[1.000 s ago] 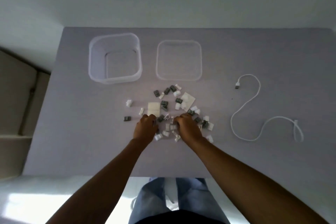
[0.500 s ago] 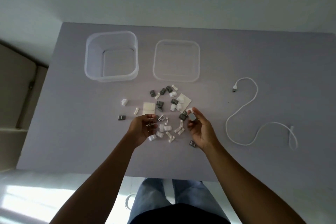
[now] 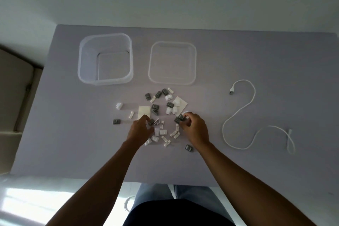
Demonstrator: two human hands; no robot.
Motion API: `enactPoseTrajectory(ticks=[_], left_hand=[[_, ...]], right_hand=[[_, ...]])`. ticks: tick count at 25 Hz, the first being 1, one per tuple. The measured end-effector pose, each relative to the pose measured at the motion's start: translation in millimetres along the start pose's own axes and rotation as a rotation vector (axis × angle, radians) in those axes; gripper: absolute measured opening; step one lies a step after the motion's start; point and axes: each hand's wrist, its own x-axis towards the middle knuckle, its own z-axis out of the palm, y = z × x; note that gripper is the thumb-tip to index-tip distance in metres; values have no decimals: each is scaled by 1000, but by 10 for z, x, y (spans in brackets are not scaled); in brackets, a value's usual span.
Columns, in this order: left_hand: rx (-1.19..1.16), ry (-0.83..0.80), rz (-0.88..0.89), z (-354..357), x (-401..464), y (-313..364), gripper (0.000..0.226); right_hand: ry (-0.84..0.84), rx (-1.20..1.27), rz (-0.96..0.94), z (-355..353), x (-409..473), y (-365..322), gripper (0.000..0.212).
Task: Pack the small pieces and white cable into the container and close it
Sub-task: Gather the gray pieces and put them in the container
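Seen from above: a pale lilac bench [image 3: 256,57] carrying all the things. At the far left, the clear container [image 3: 105,58], upright and open, with nothing visible inside. Just to its right, apart from it, the clear lid [image 3: 172,62], lying flat. Well to the right, the white cable [image 3: 244,113], stretched out in a loose S, its plug end toward the lid and its other end looped near the right edge.

In the middle, nearer than the container and the lid, a scatter of small pieces [image 3: 161,113], grey ones and white ones mixed, together with two flat pale squares [image 3: 144,111]. One grey piece [image 3: 116,121] and one white piece [image 3: 119,105] lying a little apart at the left; another grey piece [image 3: 189,147] just beside the right wrist.

Left hand [image 3: 140,130] low over the scatter, fingers curled down, fingertips at a grey piece [image 3: 151,122]; whether really pinching it or only touching, hard to tell, since the fingers hide the contact. Right hand [image 3: 195,127] also curled, thumb and fingers closed round two or three grey pieces [image 3: 179,119] at the right side of the scatter, perhaps with a white one under the fingertips.

Below the bench edge, blue trousers [image 3: 156,196] and a dark top [image 3: 179,213] of the person, over a pale floor [image 3: 27,200].
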Motion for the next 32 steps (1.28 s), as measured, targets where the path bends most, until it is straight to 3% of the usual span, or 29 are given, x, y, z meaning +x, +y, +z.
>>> enactPoseTrajectory(ticks=[2, 6, 11, 13, 15, 19, 26, 30, 32], left_hand=[[27, 38, 43, 39, 34, 15, 27], [11, 38, 72, 38, 142, -23, 22], [-193, -11, 8, -85, 144, -44, 20], [-457, -114, -104, -180, 118, -10, 21], [-813, -330, -221, -309, 72, 8, 23], [-1127, -608, -162, -537, 42, 61, 1], [-1188, -822, -50, -682, 144, 196, 38], [-1310, -850, -122, -737, 157, 296, 33], [-1326, -784, -180, -749, 191, 331, 20]], right_hand=[[-19, -104, -21, 70, 21, -40, 33], [-32, -259, -12, 217, 45, -122, 35], [34, -229, 6, 349, -22, -155, 37], [81, -178, 50, 381, -26, -178, 40], [104, -157, 130, 409, -5, -219, 39], [67, -295, 124, 485, 15, -225, 34], [47, -261, 101, 474, 72, -185, 37], [60, -255, 86, 459, 72, -138, 36], [73, -233, 102, 467, 65, -117, 38]])
